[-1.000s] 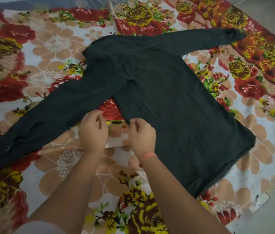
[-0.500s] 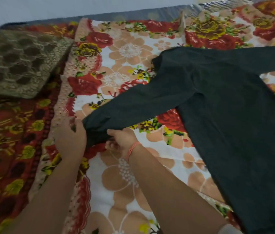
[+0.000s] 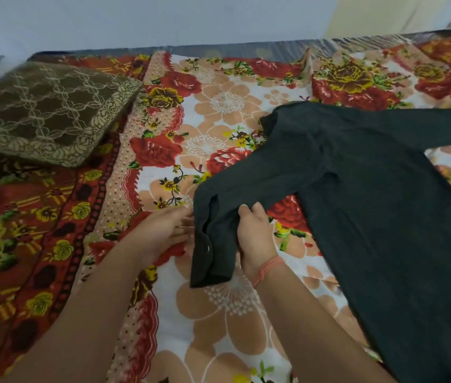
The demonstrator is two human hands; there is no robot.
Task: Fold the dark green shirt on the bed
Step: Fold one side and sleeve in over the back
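The right grip [image 3: 254, 236] pinches the dark green shirt [image 3: 379, 211] by its sleeve [image 3: 260, 181], thumb on top, the cuff [image 3: 213, 269] hanging below with one pale button [image 3: 207, 247]. Just left, the left grip [image 3: 160, 233] is spread, fingers [image 3: 178, 217] straight at the cuff's edge. The shirt's body lies rightward on the floral bed [image 3: 218, 322]

Two forearms in view, both bare from wrist to frame edge; left hand [image 3: 160, 233] motion-blurred, fingers smeared, nail detail unreadable; right hand [image 3: 256, 239] sharper, thumbnail trimmed short; right wrist carries a thin band [image 3: 270, 268], salmon-orange, cord or thread by the look of it; two or three strands side by side, running slantwise across the wrist; strands part slightly toward the outer edge; material uncertain; knot or clasp not made out.
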